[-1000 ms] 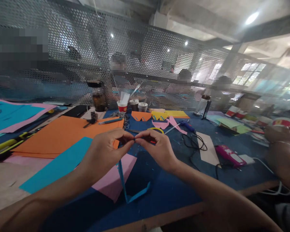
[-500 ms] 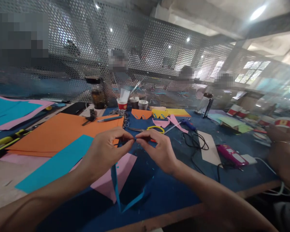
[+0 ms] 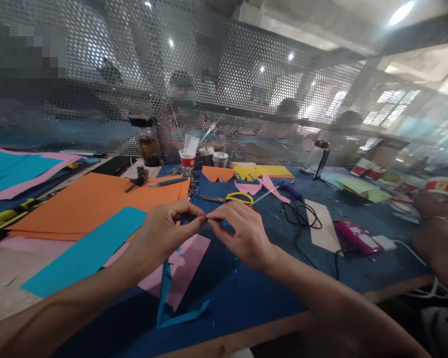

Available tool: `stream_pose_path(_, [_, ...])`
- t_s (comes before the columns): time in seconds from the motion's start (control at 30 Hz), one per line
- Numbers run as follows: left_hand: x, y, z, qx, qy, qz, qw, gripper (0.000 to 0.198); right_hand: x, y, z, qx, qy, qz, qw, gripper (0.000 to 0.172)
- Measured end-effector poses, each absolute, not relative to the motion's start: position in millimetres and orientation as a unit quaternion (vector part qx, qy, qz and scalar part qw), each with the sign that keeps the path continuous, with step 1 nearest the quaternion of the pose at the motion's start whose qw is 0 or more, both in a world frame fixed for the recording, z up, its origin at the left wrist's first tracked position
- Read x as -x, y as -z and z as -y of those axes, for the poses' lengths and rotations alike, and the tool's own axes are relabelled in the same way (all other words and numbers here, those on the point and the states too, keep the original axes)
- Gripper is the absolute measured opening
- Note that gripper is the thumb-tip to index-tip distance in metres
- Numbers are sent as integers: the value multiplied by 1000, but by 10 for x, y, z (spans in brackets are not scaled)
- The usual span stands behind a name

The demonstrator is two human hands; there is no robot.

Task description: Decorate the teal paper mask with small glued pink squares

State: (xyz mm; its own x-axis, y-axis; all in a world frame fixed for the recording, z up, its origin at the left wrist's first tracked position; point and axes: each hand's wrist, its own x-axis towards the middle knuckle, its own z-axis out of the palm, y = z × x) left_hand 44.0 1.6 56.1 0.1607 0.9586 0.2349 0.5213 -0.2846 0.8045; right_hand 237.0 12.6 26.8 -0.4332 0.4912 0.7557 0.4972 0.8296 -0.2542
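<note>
My left hand [image 3: 163, 236] and my right hand [image 3: 242, 233] meet fingertip to fingertip above the blue mat [image 3: 246, 293]. Both pinch the top of a thin blue paper strip [image 3: 165, 293]. The strip hangs down from the pinch, bends at the mat and runs out to the right. It dangles in front of a pink sheet [image 3: 182, 266]. A teal paper sheet [image 3: 87, 251] lies just left of my left forearm.
Orange sheets [image 3: 93, 201] lie at the left. Yellow-handled scissors [image 3: 233, 198], paper cut-outs [image 3: 246, 179], cups [image 3: 188, 160], a jar [image 3: 148, 144], a pink glue gun [image 3: 353, 237] with black cable lie beyond. A co-worker's arm [image 3: 436, 238] rests at right. Mesh screen behind.
The hanging strip has swung left and its lower bend sits further left on the mat. My two hands have kept their pinch and barely shifted.
</note>
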Motion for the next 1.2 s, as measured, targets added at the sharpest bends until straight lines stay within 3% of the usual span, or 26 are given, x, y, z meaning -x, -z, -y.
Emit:
stream_pose_path(0.27, [-418,-470,-26,-648,-385,-525,395,22,-2470,-239,-112,231,178,873,390,15])
stream_pose_path(0.47, [-372,-423,-65,-632,-391,-487,460,18,-2459,-247,-109,229,147,875,401,16])
stream_pose_path(0.7, [-369,-498,-23,-682,-367,-514,370,22,-2371,-217,-174,282,-168,808,489,6])
stream_pose_path(0.8, [-388,-514,2,-701,-372,-517,321,18,-2354,-211,-189,305,-245,774,498,8])
stream_pose_path(0.93, [-401,-530,39,-727,-381,-506,264,17,-2366,-212,-180,325,-249,771,488,7])
stream_pose_path(1.2, [-394,-481,58,-758,-374,-498,194,15,-2408,-148,-183,321,-143,817,456,8])
